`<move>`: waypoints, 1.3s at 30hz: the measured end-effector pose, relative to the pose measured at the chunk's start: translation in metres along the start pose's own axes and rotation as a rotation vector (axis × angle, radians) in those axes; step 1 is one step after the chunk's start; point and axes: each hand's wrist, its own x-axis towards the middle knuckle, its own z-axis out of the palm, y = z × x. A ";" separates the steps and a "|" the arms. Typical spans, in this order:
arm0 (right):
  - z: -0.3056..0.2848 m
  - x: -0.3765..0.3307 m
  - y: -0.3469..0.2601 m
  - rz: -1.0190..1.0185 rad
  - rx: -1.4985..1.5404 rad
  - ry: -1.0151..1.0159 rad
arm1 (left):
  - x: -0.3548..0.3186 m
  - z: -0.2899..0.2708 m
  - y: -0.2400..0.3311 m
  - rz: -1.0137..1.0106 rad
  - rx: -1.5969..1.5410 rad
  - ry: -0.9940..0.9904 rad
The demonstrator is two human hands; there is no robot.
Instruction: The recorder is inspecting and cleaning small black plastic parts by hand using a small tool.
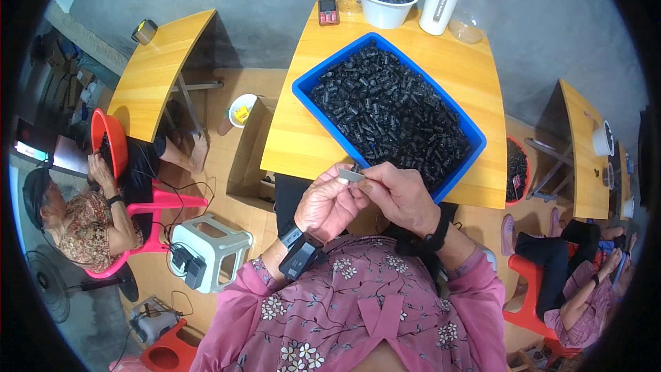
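Note:
Just in front of the near edge of a blue tray (475, 139), my two hands meet. My right hand (406, 200) pinches one end of a small flat grey strip (351, 175), which looks like metal. The strip reaches across to the thumb of my left hand (322, 201). My left fingers are curled together, and a small black part (356, 167) shows at their tips, partly hidden by the strip. Many small black plastic parts (389, 107) fill the tray, which sits slanted on a yellow wooden table (296, 134).
At the table's back stand a white bowl (387, 14) of black parts, a white bottle (442, 0) and a red phone (328, 12). A cardboard box (251, 158) and a pale stool (213, 248) are on the left. People sit at both sides, one holding a red basin (110, 141).

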 end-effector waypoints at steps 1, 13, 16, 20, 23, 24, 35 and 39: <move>-0.001 0.000 0.001 0.025 -0.045 0.004 | 0.000 -0.001 0.001 -0.003 0.009 -0.006; -0.001 0.001 -0.004 -0.038 -0.081 0.005 | -0.004 0.009 0.006 0.001 0.029 -0.006; 0.001 0.002 -0.005 -0.107 -0.118 -0.003 | -0.005 0.003 0.005 0.017 0.034 -0.007; 0.002 0.003 -0.003 -0.155 -0.195 0.001 | -0.005 0.001 0.005 0.011 0.032 -0.018; 0.002 0.004 -0.001 -0.157 -0.226 -0.011 | -0.005 0.001 0.005 0.016 0.036 -0.016; 0.002 0.003 0.000 -0.157 -0.226 -0.010 | -0.005 -0.001 0.005 0.013 0.026 -0.024; 0.005 0.004 -0.003 -0.102 -0.139 -0.006 | -0.006 0.003 0.004 0.041 0.062 -0.020; 0.006 0.004 0.002 -0.113 -0.179 0.015 | -0.007 0.003 0.004 0.040 0.053 -0.027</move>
